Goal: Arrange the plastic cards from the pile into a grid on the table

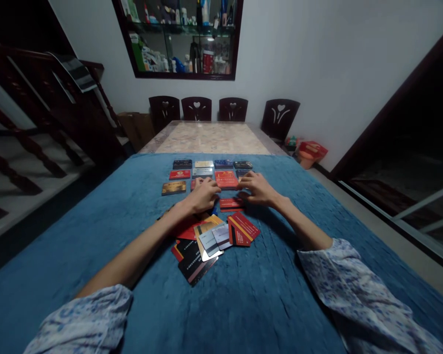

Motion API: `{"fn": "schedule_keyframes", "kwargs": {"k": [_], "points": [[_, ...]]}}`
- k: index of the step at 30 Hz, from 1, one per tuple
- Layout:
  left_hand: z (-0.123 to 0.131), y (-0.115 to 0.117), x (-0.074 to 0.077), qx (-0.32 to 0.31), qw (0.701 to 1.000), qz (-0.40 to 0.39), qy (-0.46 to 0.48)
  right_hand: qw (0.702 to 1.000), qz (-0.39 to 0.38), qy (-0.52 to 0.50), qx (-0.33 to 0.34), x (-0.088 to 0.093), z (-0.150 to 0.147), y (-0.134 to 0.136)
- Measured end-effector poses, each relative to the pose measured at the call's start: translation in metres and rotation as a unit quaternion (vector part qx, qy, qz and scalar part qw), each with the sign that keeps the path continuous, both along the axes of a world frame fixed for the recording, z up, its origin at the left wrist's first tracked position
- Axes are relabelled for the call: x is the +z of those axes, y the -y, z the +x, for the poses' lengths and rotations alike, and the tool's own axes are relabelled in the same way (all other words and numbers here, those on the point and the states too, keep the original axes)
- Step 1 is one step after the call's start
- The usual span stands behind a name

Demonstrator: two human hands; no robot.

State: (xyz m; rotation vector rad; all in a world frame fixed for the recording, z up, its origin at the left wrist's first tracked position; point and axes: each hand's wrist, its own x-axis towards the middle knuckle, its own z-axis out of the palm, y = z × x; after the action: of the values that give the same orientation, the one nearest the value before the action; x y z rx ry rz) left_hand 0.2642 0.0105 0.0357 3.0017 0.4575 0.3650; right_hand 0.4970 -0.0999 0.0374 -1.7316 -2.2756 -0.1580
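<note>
A red card point(226, 180) lies between my two hands in the second and third rows of a card layout. My left hand point(204, 195) has its fingers curled in at the card's left edge, and partly covers another red card. At the right edge, my right hand point(257, 189) pinches in with bent fingers; its fingertips partly hide a dark card. Just below them a red card with a black stripe point(232, 204) lies face down. Nearer me spreads a loose overlapping pile with black cards point(196, 268), silvery cards point(208, 243) and red cards point(242, 228), partly under my left forearm.
A blue cloth point(266, 305) covers the near table. Other laid-out cards include a gold card point(174, 188), a red card point(179, 174) and a dark card point(182, 164). Beyond is a marble-patterned tabletop point(214, 137), with several chairs point(233, 109) behind it.
</note>
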Motion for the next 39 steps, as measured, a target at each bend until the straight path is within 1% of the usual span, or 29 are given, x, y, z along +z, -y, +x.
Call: {"fn": "schedule_keyframes", "kwargs": {"k": [5, 8, 13, 19, 23, 29, 33, 39], "points": [[0.003, 0.015, 0.002, -0.024, 0.999, -0.023, -0.028, 0.998, -0.059, 0.002, 0.005, 0.000, 0.000, 0.004], [0.004, 0.023, 0.005, -0.040, 0.998, -0.028, -0.041, 0.996, -0.085, 0.008, 0.027, 0.001, 0.000, 0.006], [0.002, 0.026, 0.007, -0.037, 0.996, -0.038, -0.067, 0.991, -0.122, 0.002, 0.062, 0.002, 0.000, 0.006], [-0.001, 0.023, 0.006, -0.051, 0.994, -0.045, -0.080, 0.989, -0.130, 0.002, 0.065, -0.001, -0.001, 0.006], [-0.001, 0.023, 0.006, -0.041, 0.994, -0.053, -0.088, 0.989, -0.136, -0.010, 0.065, -0.002, -0.001, 0.006], [-0.001, 0.022, 0.004, -0.045, 0.995, -0.048, -0.074, 0.988, -0.138, -0.016, 0.071, -0.001, -0.001, 0.005], [-0.002, 0.021, 0.006, -0.050, 0.995, -0.038, -0.073, 0.989, -0.129, -0.013, 0.071, 0.001, -0.004, 0.005], [-0.002, 0.018, 0.007, -0.062, 0.995, -0.024, -0.073, 0.986, -0.139, -0.043, 0.086, 0.008, -0.004, 0.009]]}}
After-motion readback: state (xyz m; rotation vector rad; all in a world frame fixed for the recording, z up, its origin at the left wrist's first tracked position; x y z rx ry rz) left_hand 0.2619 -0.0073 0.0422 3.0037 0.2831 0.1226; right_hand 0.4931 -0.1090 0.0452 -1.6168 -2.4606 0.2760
